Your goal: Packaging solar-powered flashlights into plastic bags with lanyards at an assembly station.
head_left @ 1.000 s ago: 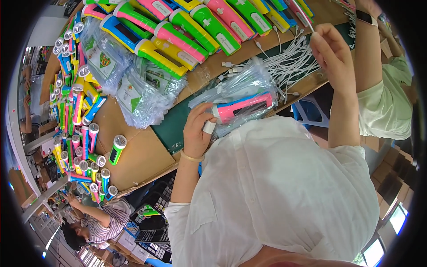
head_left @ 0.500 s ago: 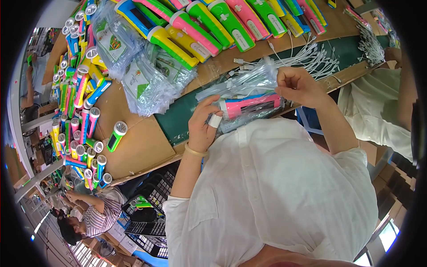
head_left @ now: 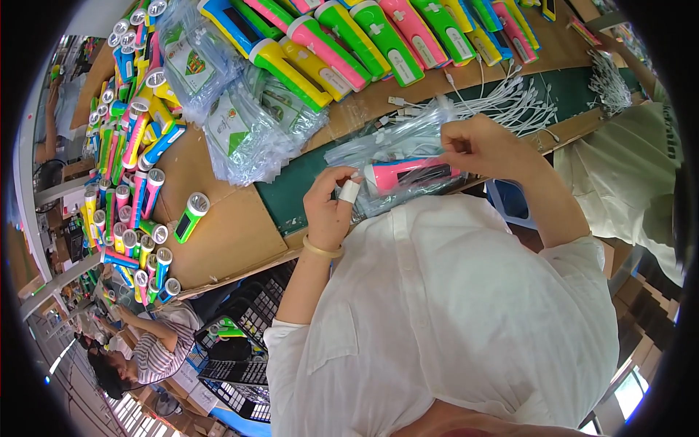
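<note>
In front of me a pink and blue flashlight (head_left: 394, 177) lies inside a clear plastic bag (head_left: 380, 201) at the table's near edge. My left hand (head_left: 328, 211), with a white wrap on one finger, is closed at the bag's left end, thumb and fingertips pinching the film. Over the flashlight's right end, my right hand (head_left: 486, 148) is closed in a pinch on the bag's upper edge. More clear bags (head_left: 357, 151) lie flat just behind the flashlight, partly under the film.
Several white cables (head_left: 520, 105) are bunched behind my right hand. Stacked bags with printed cards (head_left: 234, 131) lie at the left. Rows of colourful flashlights (head_left: 378, 40) line the back, and more stand at the far left. One green flashlight (head_left: 192, 217) lies alone on cardboard. Co-workers are at both sides.
My right hand has moved a little left along the bag's edge. My left hand's fingers have curled in closer at the bag's left end. The flashlight stays in the bag.
</note>
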Demonstrator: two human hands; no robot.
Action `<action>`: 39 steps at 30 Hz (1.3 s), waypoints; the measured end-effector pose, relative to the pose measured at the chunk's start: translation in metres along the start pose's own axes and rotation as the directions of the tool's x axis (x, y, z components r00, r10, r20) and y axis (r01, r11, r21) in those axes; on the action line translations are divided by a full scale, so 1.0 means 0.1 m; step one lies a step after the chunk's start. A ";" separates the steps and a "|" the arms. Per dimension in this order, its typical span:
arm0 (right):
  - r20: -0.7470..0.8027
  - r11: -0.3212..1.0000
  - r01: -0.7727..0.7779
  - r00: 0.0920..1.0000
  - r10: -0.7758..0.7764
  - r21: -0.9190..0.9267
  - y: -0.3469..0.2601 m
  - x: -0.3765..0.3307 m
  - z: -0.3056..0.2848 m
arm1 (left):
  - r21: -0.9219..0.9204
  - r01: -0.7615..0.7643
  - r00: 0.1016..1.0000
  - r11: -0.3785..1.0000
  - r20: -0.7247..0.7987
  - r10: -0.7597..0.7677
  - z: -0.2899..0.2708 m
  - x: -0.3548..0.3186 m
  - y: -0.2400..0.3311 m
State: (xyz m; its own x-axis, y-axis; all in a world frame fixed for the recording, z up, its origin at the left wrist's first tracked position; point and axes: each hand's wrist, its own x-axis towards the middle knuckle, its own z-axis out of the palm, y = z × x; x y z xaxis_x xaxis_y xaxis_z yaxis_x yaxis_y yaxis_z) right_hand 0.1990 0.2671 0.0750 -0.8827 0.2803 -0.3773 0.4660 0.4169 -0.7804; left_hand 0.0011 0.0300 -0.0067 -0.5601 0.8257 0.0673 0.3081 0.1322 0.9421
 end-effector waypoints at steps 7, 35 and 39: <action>-0.035 0.898 0.362 0.924 -0.382 -0.251 -0.10 0.53 0.41 | -0.060 -0.019 0.998 0.998 -0.068 0.015 0.12 0.01 0.03; -0.184 0.888 0.234 0.927 -0.326 -0.395 0.26 0.01 0.15 | -0.385 0.122 0.967 0.915 -0.163 -0.198 -0.02 -0.17 -0.20; -0.184 0.867 0.281 0.906 -0.381 -0.410 0.32 0.02 0.28 | -0.379 0.160 0.969 0.911 -0.118 -0.219 -0.08 -0.08 -0.23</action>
State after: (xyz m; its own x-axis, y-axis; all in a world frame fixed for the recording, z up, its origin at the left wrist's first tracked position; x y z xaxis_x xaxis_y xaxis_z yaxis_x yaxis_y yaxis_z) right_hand 0.2098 0.2569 0.0356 -0.9660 0.2543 0.0468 0.1813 0.7953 -0.5784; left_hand -0.0075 0.0162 -0.0268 -0.7003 0.7065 -0.1023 -0.1004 0.0444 0.9940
